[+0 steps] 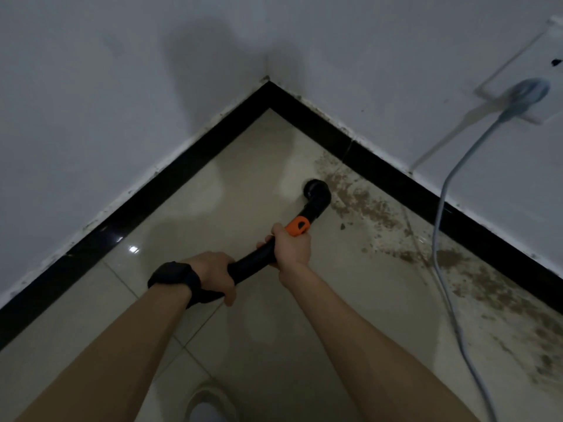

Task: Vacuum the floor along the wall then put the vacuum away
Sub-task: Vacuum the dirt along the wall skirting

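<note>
Black plastic vacuum wand (253, 263) is being gripped by both hands, likely for steadier steering. The left hand (213, 275) is wrapping round its rear end, and the right hand (292, 248) is clasping it just behind the orange collar (298, 226). Beyond the right hand, the nozzle (316, 193) is apparently resting on the floor (243, 184), touching the edge of brown dirt (365, 205) trailing along the skirting (396, 175).

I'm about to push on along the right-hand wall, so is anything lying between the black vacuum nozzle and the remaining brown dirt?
A grey power cord hangs from the white wall socket and trails across the brown dirt farther along the wall. Dirt beside the round black nozzle lies clear.
</note>
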The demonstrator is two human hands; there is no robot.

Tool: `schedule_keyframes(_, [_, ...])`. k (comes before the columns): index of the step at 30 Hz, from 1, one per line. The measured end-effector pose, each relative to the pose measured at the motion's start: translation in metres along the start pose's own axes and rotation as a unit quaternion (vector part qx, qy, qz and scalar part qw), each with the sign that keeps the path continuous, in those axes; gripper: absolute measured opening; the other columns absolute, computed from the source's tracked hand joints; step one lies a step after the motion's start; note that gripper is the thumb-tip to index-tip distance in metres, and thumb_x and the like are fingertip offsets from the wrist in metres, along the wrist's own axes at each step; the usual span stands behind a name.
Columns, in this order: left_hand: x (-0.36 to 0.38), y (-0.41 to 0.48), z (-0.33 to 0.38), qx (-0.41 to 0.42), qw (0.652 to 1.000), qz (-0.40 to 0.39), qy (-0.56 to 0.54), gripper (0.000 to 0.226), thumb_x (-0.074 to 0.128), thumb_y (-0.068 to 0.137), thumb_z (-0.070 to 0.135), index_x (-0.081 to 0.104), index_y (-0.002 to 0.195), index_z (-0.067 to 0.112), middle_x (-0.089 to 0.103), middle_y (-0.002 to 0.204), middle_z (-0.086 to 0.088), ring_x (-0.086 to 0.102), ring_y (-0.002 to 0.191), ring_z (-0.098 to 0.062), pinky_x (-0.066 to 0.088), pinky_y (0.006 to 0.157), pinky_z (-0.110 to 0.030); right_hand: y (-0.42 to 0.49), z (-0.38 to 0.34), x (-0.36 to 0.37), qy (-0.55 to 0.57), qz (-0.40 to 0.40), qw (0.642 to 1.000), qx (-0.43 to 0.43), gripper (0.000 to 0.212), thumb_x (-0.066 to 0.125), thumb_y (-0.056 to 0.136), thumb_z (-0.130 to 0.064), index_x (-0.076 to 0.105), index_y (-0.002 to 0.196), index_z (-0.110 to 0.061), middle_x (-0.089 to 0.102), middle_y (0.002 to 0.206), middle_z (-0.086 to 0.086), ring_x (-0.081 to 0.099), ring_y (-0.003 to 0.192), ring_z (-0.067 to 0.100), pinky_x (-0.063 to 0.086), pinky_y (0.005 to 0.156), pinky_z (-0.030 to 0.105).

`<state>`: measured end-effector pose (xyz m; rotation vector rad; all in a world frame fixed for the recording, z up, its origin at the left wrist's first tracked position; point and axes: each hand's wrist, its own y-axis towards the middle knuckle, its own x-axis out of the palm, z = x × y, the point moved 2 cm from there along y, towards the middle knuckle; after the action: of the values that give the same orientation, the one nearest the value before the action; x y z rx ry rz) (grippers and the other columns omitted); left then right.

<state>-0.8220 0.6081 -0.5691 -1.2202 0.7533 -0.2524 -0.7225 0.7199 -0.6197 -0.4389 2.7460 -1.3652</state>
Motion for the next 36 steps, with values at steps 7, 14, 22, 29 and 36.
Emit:
schedule_keyframes(7, [0.01,0.006,0.019,-0.077,0.984,-0.141,0.079,0.067,0.091,0.059,0.042,0.071,0.118,0.017,0.072,0.115,-0.003,0.069,0.103,-0.025,0.057,0.094,-0.04,-0.016,0.015,-0.031,0.014,-0.003,1.0,0.023,0.03,0.065,0.088,-0.007,0.053,0.115,-0.004,0.066,0.071,0.014,0.068,0.053,0.024,0.063,0.063,0.043])
schedule_keyframes(14, [0.037,-0.006,0.042,-0.153,0.928,-0.279,0.195,0.063,0.077,0.085,0.037,0.054,0.135,0.007,0.058,0.135,-0.011,0.055,0.127,-0.029,0.046,0.108,-0.038,-0.053,0.048,-0.064,0.055,0.02,0.998,0.037,0.021,0.062,0.089,-0.005,0.05,0.105,-0.01,0.064,0.066,0.01,0.068,0.054,0.024,0.059,0.06,0.036])
schedule_keyframes(22, [0.049,-0.01,0.077,-0.11,0.943,-0.251,0.19,0.036,0.076,0.087,0.03,0.056,0.105,0.006,0.06,0.091,-0.007,0.058,0.094,-0.026,0.048,0.102,-0.037,-0.051,0.041,-0.099,0.053,0.074,0.996,0.014,0.018,0.061,0.09,-0.005,0.052,0.105,-0.008,0.064,0.07,0.013,0.069,0.056,0.025,0.059,0.058,0.035])
schedule_keyframes(29, [0.023,-0.013,0.091,-0.116,0.942,-0.255,0.186,0.026,0.074,0.088,0.029,0.061,0.089,0.007,0.067,0.097,-0.009,0.061,0.081,-0.023,0.049,0.098,-0.035,-0.034,0.004,-0.083,0.008,0.017,1.0,0.013,0.015,0.061,0.09,-0.005,0.053,0.101,-0.008,0.062,0.066,0.01,0.065,0.05,0.021,0.062,0.059,0.036])
schedule_keyframes(36, [0.014,-0.006,0.069,-0.138,0.948,-0.261,0.122,0.049,0.082,0.075,0.028,0.064,0.116,0.006,0.07,0.116,-0.012,0.066,0.102,-0.03,0.053,0.099,-0.04,-0.023,-0.007,-0.058,-0.031,-0.013,0.999,0.014,0.035,0.063,0.089,-0.011,0.055,0.121,-0.002,0.068,0.078,0.013,0.071,0.056,0.024,0.055,0.05,0.028])
